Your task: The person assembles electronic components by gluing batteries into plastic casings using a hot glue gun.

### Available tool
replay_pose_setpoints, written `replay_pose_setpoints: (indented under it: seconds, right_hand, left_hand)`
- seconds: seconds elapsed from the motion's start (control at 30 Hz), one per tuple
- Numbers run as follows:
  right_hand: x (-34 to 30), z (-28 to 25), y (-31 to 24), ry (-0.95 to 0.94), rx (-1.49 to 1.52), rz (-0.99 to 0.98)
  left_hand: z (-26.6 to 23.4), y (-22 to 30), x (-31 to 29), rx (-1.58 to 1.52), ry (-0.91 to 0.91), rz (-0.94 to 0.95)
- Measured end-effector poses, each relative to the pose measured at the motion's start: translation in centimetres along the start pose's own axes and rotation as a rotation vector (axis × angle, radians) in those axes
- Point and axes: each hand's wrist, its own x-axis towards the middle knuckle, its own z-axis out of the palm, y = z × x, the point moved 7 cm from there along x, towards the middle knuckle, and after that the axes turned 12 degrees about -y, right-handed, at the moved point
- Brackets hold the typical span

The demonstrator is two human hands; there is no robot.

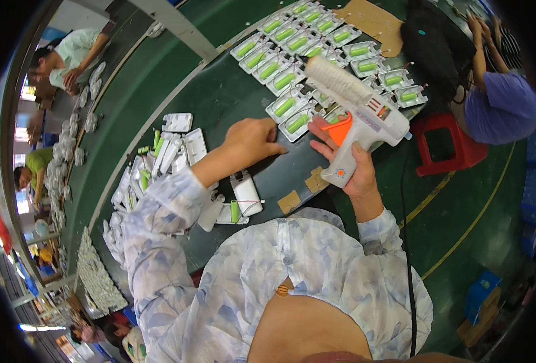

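In my right hand (361, 172) is a white hot glue gun (371, 115) with an orange trigger. Its thick nozzle end points up and to the left, over the rows of casings. Fingers of that hand reach past the trigger, and the palm wraps the handle. My left hand (249, 142) hovers low over the dark table, curled, its thumb pointing right; whatever lies under the fingers is hidden. Just right of it lies a white plastic casing (297, 124) with a green battery cell inside. Below my left wrist rests a smooth white casing (245, 192) with thin wires.
Several casings with green cells (283, 45) stand in rows at the table's far end. A heap of white parts (153, 163) lies left. Brown cardboard pieces (289, 202) sit at the near edge. A black cable (408, 260) hangs right, near a red stool (443, 145). Other people work nearby.
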Motion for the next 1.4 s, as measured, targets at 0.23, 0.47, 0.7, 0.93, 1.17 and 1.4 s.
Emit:
replay_pose_setpoints:
  seconds: [0.23,0.47,0.7,0.93,1.17,1.4]
  right_hand:
    - [0.0,-1.5,-1.8,0.018,-0.064,-0.026]
    - [0.4,-1.0,-1.6,0.093,-0.029,-0.042]
    - [0.4,-0.2,-0.3,-0.029,-0.024,-0.013]
    - [0.8,-0.1,3.1,-0.255,0.210,0.141]
    - [2.2,0.5,5.4,-0.332,0.089,0.230]
    - [1.0,-2.6,5.3,-0.131,0.173,0.202]
  left_hand:
    - [-1.0,3.0,3.7,-0.013,0.181,0.093]
    - [-0.9,2.6,4.7,-0.026,0.228,0.173]
    - [-0.9,1.8,-4.9,-0.032,0.041,0.337]
    - [-6.0,-10.4,-11.6,0.136,0.493,-0.100]
    - [-4.2,-16.1,-8.4,0.005,0.253,-0.382]
    - [-3.8,-16.0,-7.2,0.102,0.350,0.106]
